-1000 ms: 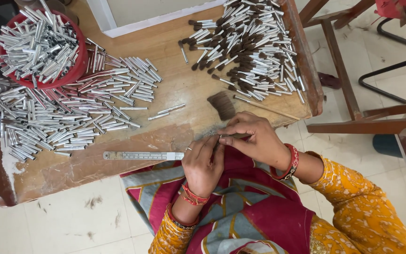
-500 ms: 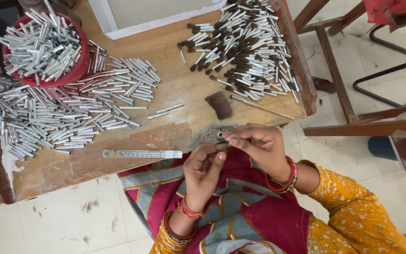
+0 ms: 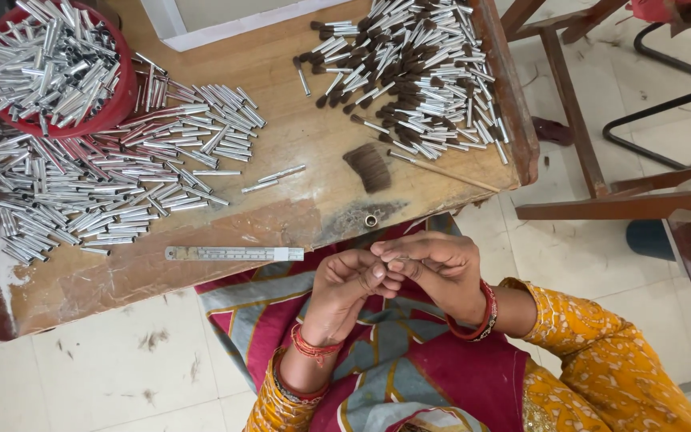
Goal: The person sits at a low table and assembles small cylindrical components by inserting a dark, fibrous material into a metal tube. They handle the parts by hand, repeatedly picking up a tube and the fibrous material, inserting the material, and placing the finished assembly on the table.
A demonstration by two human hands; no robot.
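Wooden table (image 3: 297, 204) edge; left hand (image 3: 345, 280), right hand (image 3: 433, 268) fingertips touching

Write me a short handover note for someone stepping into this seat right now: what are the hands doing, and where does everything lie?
Left hand and right hand: both raised over the lap, fingertips pinched together on something too small to make out.
On the worn wooden table: a red round tub heaped with bare silver metal tubes, more of them spread loose beside it, a flat steel ruler at the near edge, and a small dark tuft of bristle.
Done: a pile of silver tubes with dark bristle tips at the far right.
Left: the many bare tubes.
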